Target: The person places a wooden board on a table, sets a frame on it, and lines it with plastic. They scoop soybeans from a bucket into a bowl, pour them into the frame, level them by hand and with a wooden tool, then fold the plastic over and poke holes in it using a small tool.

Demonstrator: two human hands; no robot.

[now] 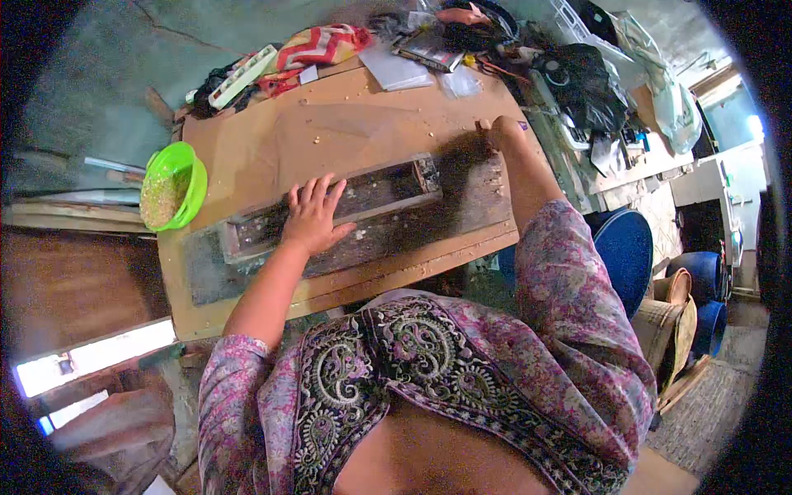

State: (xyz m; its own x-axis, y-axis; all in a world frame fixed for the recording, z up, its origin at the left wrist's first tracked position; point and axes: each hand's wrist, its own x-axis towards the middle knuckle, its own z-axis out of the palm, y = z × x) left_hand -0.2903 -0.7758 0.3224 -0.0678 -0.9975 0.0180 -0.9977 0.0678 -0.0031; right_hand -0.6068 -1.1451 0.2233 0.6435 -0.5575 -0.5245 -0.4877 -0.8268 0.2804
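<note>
A long, narrow wooden frame [375, 208] lies slantwise on a dark, worn board [474, 210], with pale specks over both. My left hand [312, 216] rests across the frame's left half, palm down with fingers spread. Beyond the board's upper right corner, my right hand [502, 132] is closed near the edge of the brown tabletop [239, 140]. What its fingers hold, if anything, is too small and shadowed to make out. Small crumbs lie scattered around the frame.
A green basket [196, 194] of pale, grainy bits stands at the table's left edge. Along the back lie a power strip [243, 76], a red patterned cloth [318, 48], papers [394, 68] and a black plastic bag [582, 82]. Blue barrels [624, 252] stand at right.
</note>
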